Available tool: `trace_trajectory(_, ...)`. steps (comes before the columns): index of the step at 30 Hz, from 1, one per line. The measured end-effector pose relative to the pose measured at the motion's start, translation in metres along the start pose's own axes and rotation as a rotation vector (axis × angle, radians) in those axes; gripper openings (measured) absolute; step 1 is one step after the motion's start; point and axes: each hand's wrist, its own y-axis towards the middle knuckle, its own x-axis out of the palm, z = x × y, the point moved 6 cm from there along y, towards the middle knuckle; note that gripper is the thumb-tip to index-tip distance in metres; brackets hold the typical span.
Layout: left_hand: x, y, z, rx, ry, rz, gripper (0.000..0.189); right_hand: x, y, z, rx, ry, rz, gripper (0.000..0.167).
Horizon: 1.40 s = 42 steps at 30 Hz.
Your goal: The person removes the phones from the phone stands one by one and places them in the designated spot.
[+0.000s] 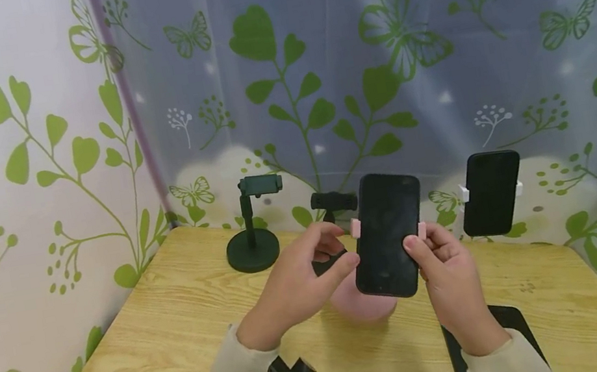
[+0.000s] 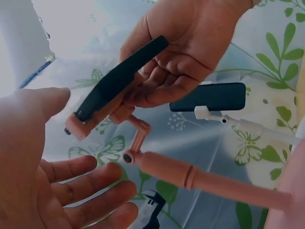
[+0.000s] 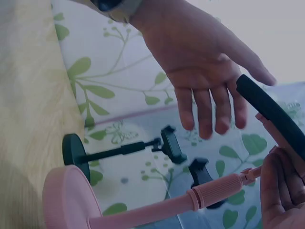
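Observation:
A black smartphone [image 1: 389,230] sits in the clamp of a pink phone stand [image 2: 214,187], its screen facing the head camera. My right hand [image 1: 456,284] grips the phone's right edge and the clamp, thumb on the screen side, fingers curled behind. To the left of the phone is my left hand [image 1: 299,278], its fingers spread and loosely bent, holding nothing. The left wrist view shows a gap between that palm and the phone. Under the phone, the stand's round pink base [image 3: 71,200] rests on the table, partly hidden from the head view.
A dark green phone stand [image 1: 253,253] with a vacant clamp stands at the back left. Behind the pink one is a black clamp [image 1: 333,201]. A second phone [image 1: 492,193] sits in a white holder at right. A flat black object [image 1: 514,316] lies on the wooden table [image 1: 141,344].

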Motion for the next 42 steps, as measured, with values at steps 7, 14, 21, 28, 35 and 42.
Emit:
trace_trajectory(7, -0.004, -0.003, 0.008, 0.002, -0.051, 0.002, 0.022, 0.016, -0.016, 0.005, 0.048, 0.009, -0.086, 0.004)
trace_trajectory(14, -0.007, -0.005, 0.011, -0.003, 0.021, -0.021, 0.024, 0.023, -0.031, 0.014, 0.082, -0.076, -0.131, 0.011)
trace_trajectory(21, -0.006, -0.006, 0.011, 0.010, 0.109, -0.120, 0.029, 0.023, -0.041, 0.024, 0.132, -0.112, -0.137, 0.017)
trace_trajectory(28, -0.002, -0.008, 0.008, -0.019, 0.125, -0.241, 0.018, 0.020, -0.050, 0.033, 0.151, -0.114, -0.142, 0.017)
trace_trajectory(35, 0.005, -0.011, 0.006, -0.070, 0.069, -0.380, 0.018, 0.019, -0.055, 0.038, 0.074, -0.041, -0.196, 0.009)
trace_trajectory(42, 0.008, -0.010, 0.006, -0.062, 0.040, -0.410, 0.021, 0.017, -0.052, 0.035, 0.035, -0.091, -0.283, 0.011)
